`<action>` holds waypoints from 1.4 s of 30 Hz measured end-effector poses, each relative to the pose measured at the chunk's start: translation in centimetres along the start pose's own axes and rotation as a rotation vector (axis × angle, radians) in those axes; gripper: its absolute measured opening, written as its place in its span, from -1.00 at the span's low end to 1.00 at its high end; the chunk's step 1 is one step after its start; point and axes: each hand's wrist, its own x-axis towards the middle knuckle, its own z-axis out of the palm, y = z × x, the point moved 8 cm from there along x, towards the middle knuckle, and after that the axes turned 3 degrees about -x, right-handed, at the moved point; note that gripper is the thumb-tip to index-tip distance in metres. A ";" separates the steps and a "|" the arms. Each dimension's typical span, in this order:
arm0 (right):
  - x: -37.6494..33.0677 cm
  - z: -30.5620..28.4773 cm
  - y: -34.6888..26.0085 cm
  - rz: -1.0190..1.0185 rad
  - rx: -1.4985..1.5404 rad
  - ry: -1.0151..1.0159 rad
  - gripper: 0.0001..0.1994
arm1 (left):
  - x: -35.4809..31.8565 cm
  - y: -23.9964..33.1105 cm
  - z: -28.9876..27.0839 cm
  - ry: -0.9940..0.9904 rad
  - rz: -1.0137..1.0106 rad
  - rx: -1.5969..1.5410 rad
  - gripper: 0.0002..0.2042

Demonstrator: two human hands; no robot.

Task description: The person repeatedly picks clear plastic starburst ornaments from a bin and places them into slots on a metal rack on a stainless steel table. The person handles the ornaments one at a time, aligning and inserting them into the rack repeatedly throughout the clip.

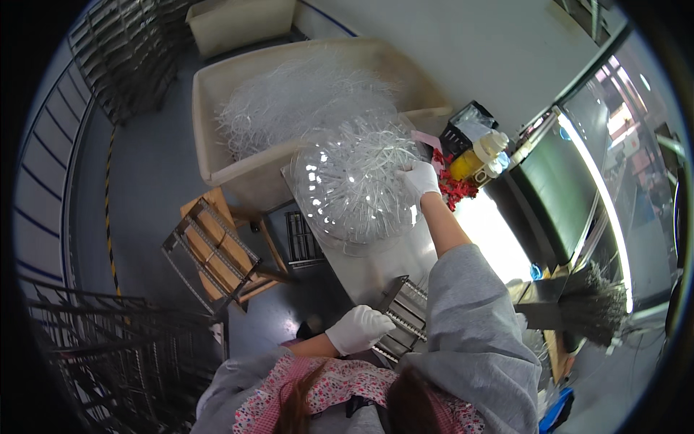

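Just above the middle of the frame the right hand (421, 177), in a white glove, reaches forward on an outstretched arm and rests on the right side of a bag of clear plastic tubes (354, 184), a rounded, shiny bundle lying at the far end of a pale table (383, 264); the fingers curl against the bag's skin, apparently gripping it, though whether they pinch the film or only press on it cannot be told. The bag leans against the near wall of a large cream bin (217, 155) filled with more loose clear tubes, probably so that the bundle stays put and does not roll. Lower, near the bottom centre, the left hand (358, 329), also gloved, lies with its fingers curled loosely over the near end of a metal rack (408, 315) that sits on the table's front edge, steadying it close to the body; it looks like a light hold rather than a tight clamp. To the right of the bag a yellow bottle (473, 159), a black crate (463, 130) and some red pieces (452, 184) crowd the table's right edge, so that side is tight. To the left, beyond the table's left edge, the floor drops away to a wooden stool (217, 246) carrying a metal frame, and stacks of wire racks (108, 362) fill the lower left corner. The bare strip of table between the bag and the rack gives the most open room.
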 end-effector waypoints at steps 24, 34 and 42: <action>-15.8 -0.8 3.0 -0.203 0.236 -0.008 -0.68 | 12.0 31.4 -5.9 -0.166 0.289 -1.022 -0.89; -62.7 -26.4 34.0 0.289 0.253 0.594 -0.67 | 9.9 47.4 2.8 -0.419 0.373 -1.418 -0.88; -95.8 -27.7 44.3 0.882 0.614 0.950 -0.76 | 7.0 52.8 9.6 -0.566 0.849 -1.838 -0.86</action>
